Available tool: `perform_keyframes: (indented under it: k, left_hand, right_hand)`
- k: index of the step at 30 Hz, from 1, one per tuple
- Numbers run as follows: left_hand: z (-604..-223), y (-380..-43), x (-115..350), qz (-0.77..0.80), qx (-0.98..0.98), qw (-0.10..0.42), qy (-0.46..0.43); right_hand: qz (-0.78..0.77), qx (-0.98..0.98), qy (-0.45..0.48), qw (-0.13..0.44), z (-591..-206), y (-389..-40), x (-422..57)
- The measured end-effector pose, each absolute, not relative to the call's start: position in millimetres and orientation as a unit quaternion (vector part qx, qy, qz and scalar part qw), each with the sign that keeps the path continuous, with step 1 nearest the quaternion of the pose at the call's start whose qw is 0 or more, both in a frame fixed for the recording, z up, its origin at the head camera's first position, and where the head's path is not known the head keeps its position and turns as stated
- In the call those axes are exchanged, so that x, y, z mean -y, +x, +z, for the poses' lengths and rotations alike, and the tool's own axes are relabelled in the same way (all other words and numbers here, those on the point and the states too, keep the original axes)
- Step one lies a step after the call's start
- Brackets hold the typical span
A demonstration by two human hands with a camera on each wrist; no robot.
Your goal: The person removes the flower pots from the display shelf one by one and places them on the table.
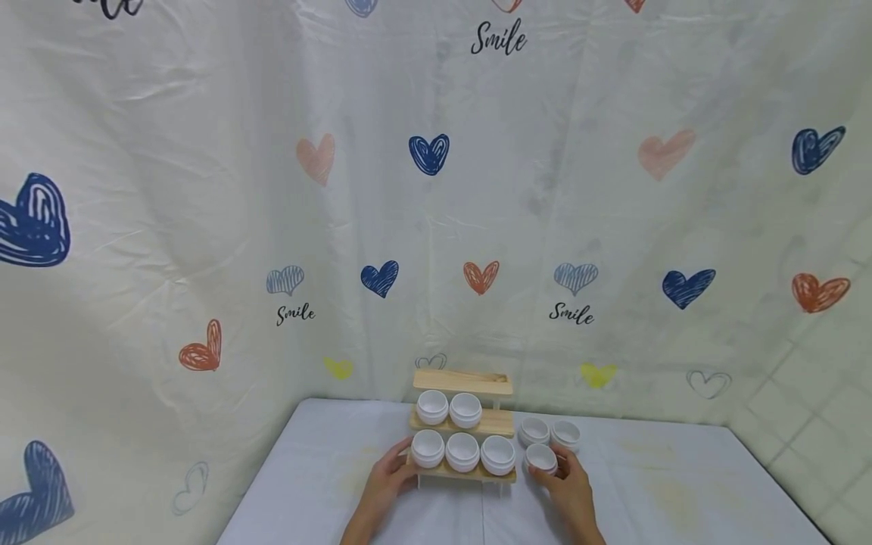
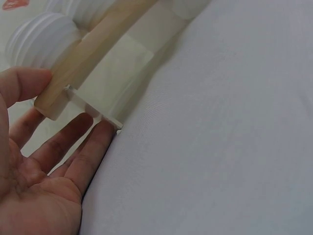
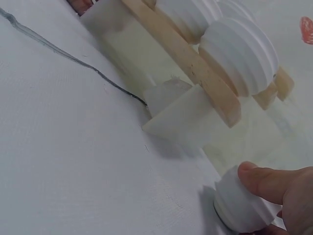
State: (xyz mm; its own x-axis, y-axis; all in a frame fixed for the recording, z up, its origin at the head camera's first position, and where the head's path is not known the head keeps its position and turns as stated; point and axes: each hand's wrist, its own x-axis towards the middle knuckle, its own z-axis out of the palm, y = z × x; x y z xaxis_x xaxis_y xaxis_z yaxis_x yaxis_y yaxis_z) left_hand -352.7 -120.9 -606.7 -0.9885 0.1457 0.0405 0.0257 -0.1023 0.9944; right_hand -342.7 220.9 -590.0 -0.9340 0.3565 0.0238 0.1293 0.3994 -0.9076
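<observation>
A tiered wooden stand holds two white ribbed cups on its middle board and three more on its lowest. My left hand grips the left end of that lowest board. In the left wrist view its thumb lies on the board's end beside a cup, with the other fingers below near the stand's pale leg. Right of the stand, my right hand holds a white cup at the table. The right wrist view shows the thumb over this cup's rim.
Two other white cups stand just behind the held one. The stand's top board bears no cup. A white cloth covers the table, and a heart-printed curtain hangs behind it.
</observation>
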Motion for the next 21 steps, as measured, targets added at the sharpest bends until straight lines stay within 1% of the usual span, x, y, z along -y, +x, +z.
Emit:
perform_keyframes:
  k: [11, 21]
  left_hand:
    - [-606.1, -352.6, 120.4, 0.740, -0.668, 0.041, 0.065]
    - [-606.1, -352.5, 120.0, 0.736, -0.672, 0.039, 0.064]
  right_hand:
    - [0.523, 0.839, -0.118, 0.090, -584.8, -341.6, -225.3]
    - [0.509, 0.849, -0.100, 0.099, -587.8, -343.7, -230.2]
